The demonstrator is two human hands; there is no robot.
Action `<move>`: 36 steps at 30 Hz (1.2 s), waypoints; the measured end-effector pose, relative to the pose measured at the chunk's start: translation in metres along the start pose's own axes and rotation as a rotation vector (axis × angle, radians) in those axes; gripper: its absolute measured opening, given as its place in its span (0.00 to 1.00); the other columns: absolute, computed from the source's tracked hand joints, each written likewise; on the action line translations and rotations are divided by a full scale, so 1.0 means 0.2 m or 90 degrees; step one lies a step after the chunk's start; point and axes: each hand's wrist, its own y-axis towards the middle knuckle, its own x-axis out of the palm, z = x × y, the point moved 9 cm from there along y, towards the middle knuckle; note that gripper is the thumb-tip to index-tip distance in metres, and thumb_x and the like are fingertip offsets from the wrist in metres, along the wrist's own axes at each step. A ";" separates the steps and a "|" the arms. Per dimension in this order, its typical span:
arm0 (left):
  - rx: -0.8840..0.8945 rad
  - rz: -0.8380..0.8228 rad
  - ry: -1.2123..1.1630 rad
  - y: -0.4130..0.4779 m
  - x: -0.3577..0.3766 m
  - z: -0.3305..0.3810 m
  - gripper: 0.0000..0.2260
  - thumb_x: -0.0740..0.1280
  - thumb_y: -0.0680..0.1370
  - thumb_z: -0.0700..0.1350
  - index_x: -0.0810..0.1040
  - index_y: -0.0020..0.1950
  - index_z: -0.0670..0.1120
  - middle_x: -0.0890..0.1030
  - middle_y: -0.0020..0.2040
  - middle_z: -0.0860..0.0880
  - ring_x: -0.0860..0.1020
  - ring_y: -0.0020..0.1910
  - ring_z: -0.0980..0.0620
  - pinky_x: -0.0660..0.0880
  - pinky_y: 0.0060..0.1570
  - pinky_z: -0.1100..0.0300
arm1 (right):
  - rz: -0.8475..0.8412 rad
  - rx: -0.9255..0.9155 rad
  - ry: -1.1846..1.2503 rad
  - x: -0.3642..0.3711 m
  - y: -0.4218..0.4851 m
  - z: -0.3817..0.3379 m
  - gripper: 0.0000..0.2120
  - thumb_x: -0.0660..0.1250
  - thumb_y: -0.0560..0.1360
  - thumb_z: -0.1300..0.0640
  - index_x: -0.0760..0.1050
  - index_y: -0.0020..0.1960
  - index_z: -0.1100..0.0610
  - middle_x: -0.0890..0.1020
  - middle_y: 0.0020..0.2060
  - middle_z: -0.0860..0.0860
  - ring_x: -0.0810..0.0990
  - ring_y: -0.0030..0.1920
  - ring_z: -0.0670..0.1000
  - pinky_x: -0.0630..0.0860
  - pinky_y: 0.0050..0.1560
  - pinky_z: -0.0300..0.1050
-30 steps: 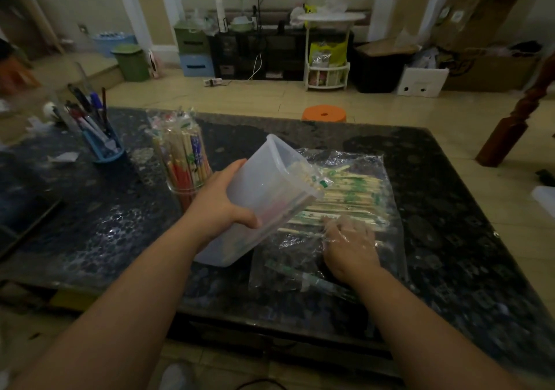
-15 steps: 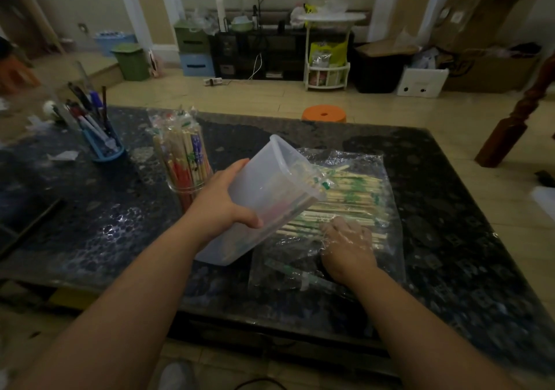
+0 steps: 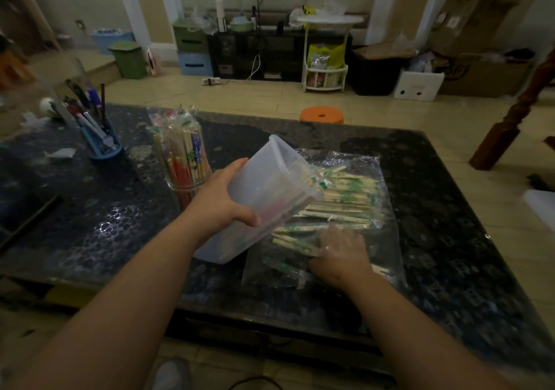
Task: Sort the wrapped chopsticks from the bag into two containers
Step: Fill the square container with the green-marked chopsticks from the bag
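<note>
left hand (image 3: 222,200) grips tilted translucent container (image 3: 264,185) | right hand (image 3: 339,254) inside clear bag (image 3: 336,156), finger curl unclear | risk: tilt spills wrapped chopsticks (image 3: 313,179) beyond left fingers (image 3: 232,168)

Dark stone table (image 3: 99,224), plastic bag (image 3: 387,239), glass jar (image 3: 184,189), pen holder (image 3: 103,149)

A clear bag (image 3: 387,239) near the table's (image 3: 435,209) front edge veils the right hand (image 3: 339,254) inside it; whether its fingers grip any chopsticks (image 3: 345,197) cannot be told. The tilted tub's (image 3: 261,191) frosted wall blurs its contents to streaks of colour. The left hand (image 3: 222,203) hides part of the jar's (image 3: 183,185) base. Wrapper print is too small to read. The table's left side runs off the picture.
</note>
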 end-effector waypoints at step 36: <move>0.015 0.009 -0.013 -0.03 -0.02 0.03 0.49 0.75 0.55 0.48 0.62 0.76 0.62 0.68 0.68 0.52 0.69 0.64 0.48 0.71 0.59 0.47 | 0.551 -0.221 -0.085 -0.78 -0.45 -0.14 0.11 0.68 0.72 0.45 0.79 0.49 0.51 0.73 0.45 0.52 0.66 0.41 0.50 0.59 0.39 0.44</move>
